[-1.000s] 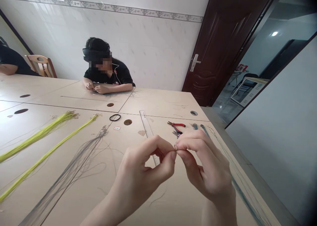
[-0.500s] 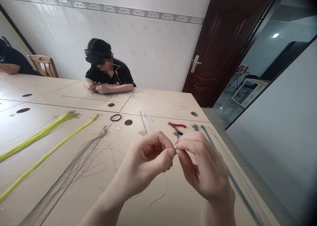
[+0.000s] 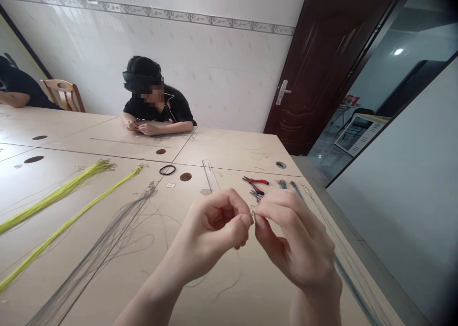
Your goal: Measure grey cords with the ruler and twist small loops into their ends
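Note:
My left hand (image 3: 218,235) is closed, thumb and forefinger pinching a tiny fish hook (image 3: 252,208) whose bend pokes up between the fingertips. Close against it, my right hand (image 3: 296,240) pinches what looks like thin fishing line at the hook; the line itself is mostly hidden by the fingers. A fine dark line (image 3: 229,288) curls on the table below my hands. Just beyond the right hand lie red-and-black pliers (image 3: 255,180), with a second small tool (image 3: 256,196) partly covered by it. The clear ruler (image 3: 210,176) lies past my left hand.
On the left lie yellow line bundles (image 3: 71,192) with hooks at their ends, and a grey bundle (image 3: 118,221). Blue-green line (image 3: 352,283) runs along the right table edge. A black ring (image 3: 167,169) and a tape roll (image 3: 281,164) lie farther off. A person (image 3: 157,102) sits opposite.
My right hand has shifted slightly right and its fingertips have parted a little from the left ones, so more of the hook shows. My left hand stays in place.

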A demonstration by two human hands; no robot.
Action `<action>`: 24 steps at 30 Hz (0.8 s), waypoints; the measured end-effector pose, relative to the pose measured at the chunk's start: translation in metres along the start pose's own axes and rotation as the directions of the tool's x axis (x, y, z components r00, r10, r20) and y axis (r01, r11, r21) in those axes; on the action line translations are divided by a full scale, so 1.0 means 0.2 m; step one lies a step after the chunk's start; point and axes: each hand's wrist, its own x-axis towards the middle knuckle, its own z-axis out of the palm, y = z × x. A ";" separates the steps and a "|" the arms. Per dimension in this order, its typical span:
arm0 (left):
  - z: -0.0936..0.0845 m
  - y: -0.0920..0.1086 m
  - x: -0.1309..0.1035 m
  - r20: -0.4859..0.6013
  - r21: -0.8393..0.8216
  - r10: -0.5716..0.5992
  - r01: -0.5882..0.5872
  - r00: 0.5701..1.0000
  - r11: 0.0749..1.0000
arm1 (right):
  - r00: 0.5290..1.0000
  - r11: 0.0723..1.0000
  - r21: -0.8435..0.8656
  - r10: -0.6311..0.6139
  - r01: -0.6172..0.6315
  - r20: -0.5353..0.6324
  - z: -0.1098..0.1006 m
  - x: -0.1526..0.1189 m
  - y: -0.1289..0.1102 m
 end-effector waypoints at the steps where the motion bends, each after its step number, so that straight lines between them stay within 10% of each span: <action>1: 0.00 0.00 0.00 -0.003 0.003 0.002 -0.002 1.000 1.000 | 1.000 1.000 0.013 0.011 -0.011 -0.017 0.00 0.00 0.00; 24: 0.00 0.01 0.01 0.024 0.148 -0.053 0.049 0.998 0.988 | 0.999 0.998 0.047 0.037 -0.037 0.011 -0.02 0.01 0.01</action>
